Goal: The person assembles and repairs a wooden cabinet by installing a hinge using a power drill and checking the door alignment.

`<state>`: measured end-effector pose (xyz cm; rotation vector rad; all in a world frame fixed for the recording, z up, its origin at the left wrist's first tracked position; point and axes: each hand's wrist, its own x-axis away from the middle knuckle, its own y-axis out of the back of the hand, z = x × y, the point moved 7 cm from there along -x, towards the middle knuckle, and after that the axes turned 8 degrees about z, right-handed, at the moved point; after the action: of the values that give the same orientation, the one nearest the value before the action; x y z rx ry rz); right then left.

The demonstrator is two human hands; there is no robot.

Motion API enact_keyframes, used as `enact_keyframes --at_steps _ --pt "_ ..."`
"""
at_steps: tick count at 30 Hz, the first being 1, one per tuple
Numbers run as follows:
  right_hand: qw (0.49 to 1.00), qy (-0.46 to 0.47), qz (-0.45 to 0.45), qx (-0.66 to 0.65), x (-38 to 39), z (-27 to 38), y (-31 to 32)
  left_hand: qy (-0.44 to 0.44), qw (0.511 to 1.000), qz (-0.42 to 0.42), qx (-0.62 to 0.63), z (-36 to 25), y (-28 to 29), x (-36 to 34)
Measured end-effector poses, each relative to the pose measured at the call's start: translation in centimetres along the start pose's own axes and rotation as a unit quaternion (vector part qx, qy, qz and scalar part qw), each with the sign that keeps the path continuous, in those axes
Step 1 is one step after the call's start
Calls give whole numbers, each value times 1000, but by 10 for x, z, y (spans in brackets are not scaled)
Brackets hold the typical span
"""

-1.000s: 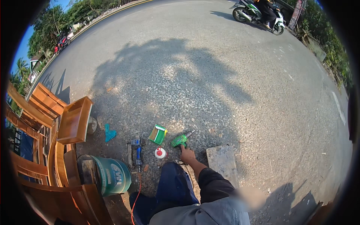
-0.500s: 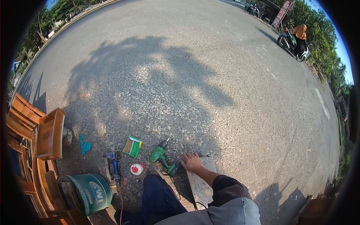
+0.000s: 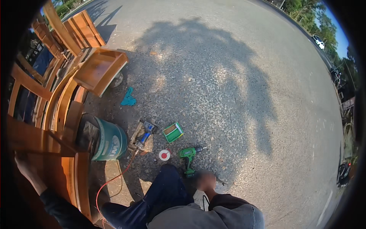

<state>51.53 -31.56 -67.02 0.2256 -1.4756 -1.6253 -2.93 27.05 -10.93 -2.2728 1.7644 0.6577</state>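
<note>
Your left hand is on the wooden panel, perhaps steadying it; your right hand is beside the green drill lying on the pavement, probably for easy reach. Neither hand's grip can be told.

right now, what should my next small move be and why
Probably settle the left hand more firmly on the wooden furniture: it is at an edge there, while the green drill lies on the ground near the blurred right hand and seems not to be held.
</note>
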Motion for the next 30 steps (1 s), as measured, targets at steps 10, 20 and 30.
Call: enact_keyframes --at_steps 10,20,30 --pt "994 12 -60 91 -11 -9 -49 -343 809 -357 -317 -134 162 310" --pt "994 2 -53 96 8 -4 -31 -156 564 -274 -763 -197 444 309" --pt "992 99 22 70 -18 -6 -25 -31 590 -77 -803 -204 437 274"
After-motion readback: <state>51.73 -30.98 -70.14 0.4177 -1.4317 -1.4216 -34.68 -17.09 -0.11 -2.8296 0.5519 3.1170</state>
